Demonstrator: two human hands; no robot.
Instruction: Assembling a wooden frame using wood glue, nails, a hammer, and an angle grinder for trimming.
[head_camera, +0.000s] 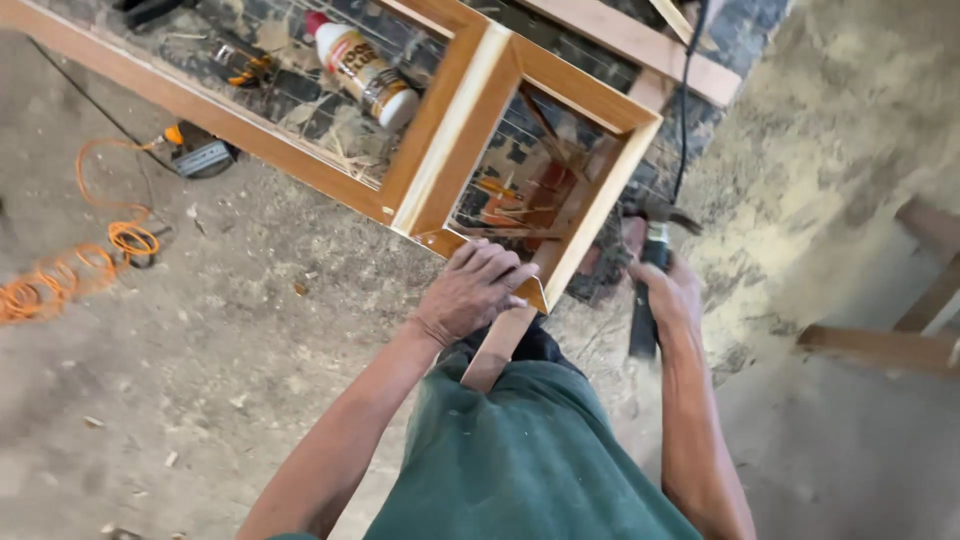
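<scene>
A square wooden frame rests on a workbench, butted against a longer wooden frame. My left hand presses down on the near corner of the square frame, fingers curled over its edge. A wooden strip runs from under that hand toward my body. My right hand grips the black handle of a claw hammer, whose metal head sits just right of the frame's side rail.
A glue bottle with a red cap lies inside the long frame. An orange cord and a power tool lie on the dusty floor at left. A black cable hangs at upper right. Wooden pieces stand at right.
</scene>
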